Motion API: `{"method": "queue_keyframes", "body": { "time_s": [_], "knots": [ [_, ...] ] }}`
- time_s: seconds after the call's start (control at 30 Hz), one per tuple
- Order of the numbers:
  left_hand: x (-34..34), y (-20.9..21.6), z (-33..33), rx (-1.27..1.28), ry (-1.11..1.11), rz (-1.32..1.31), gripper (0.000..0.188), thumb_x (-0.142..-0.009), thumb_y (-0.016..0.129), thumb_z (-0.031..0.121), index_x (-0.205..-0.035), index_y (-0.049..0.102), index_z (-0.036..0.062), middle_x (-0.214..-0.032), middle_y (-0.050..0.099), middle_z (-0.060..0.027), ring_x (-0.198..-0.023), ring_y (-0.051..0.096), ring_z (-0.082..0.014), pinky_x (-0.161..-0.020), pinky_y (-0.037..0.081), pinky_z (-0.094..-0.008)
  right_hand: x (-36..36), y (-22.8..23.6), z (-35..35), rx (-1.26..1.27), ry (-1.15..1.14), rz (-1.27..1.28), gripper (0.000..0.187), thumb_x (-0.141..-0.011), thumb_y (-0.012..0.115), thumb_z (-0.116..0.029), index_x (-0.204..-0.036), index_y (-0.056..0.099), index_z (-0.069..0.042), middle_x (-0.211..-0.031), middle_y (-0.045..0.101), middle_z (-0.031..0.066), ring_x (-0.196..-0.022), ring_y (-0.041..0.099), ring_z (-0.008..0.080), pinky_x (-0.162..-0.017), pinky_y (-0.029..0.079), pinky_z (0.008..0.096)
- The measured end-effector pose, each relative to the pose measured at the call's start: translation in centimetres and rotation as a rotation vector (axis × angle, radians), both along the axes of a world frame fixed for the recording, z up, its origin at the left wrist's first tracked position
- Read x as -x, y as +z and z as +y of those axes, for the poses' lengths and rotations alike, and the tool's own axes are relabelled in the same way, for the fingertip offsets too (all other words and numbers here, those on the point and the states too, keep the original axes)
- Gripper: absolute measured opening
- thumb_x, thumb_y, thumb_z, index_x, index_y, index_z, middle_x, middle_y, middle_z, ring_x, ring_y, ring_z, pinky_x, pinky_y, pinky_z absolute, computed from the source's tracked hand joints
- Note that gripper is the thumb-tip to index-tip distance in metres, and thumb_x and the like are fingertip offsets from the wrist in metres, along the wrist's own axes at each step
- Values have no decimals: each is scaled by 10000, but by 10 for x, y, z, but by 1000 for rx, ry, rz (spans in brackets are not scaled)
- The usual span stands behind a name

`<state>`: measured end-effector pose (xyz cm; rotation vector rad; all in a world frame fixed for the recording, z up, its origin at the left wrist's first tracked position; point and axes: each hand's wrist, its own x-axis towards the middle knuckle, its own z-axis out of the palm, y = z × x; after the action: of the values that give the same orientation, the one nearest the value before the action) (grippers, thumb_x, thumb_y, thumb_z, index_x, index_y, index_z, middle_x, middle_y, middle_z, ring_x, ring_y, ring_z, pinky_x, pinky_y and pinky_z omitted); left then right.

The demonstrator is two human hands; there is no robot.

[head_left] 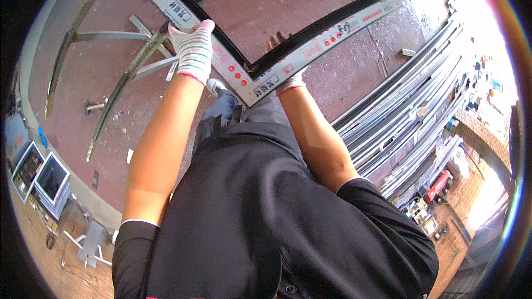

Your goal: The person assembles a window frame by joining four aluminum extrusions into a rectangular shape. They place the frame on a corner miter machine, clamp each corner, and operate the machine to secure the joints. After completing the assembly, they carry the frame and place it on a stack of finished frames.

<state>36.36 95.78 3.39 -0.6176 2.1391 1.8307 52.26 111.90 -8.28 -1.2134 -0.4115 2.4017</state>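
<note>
A rectangular window frame (321, 47) is held up in front of me, one corner pointing toward my body. Its outer faces carry pale protective film with printing, red dots and handwritten marks; its inner edge is black. My left hand (191, 52), in a white glove with coloured stripes, is closed on the left rail, the thumb lying over the top. Under the near right rail, my right hand (290, 81) grips from below, also gloved. Its fingertips show dimly inside the frame's opening, and the rail hides most of that hand.
Metal trestle legs (148, 36) stand to the left on the dark red floor, near a hammer (94, 107). Long metal profiles (404, 105) lie stacked at right, with a red tool (439, 186) beyond them. Small framed panels (52, 177) and a grey stool (91, 243) are at lower left.
</note>
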Motion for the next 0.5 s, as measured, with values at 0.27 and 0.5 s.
{"method": "queue_keyframes", "body": {
  "time_s": [0.27,0.5],
  "knots": [
    [0,-32,-56,-10,-82,184,965,-755,852,89,-1540,306,-46,-1399,548,-174,-1207,580,-266,-1128,437,-390,-22,-5,-49,-146,235,58,567,-1100,369,-516,-1568,377,-194,-1531,506,135,-1361,512,330,-1187,367,505],
    [-4,-32,-108,-306,-44,131,761,-750,764,22,-1429,425,-30,-1305,585,-134,-1141,597,-217,-997,515,-350,-95,-7,65,-184,10,-299,407,-951,579,-461,-1088,680,-92,-965,709,65,-847,647,222,-756,514,400]
  ]
}}
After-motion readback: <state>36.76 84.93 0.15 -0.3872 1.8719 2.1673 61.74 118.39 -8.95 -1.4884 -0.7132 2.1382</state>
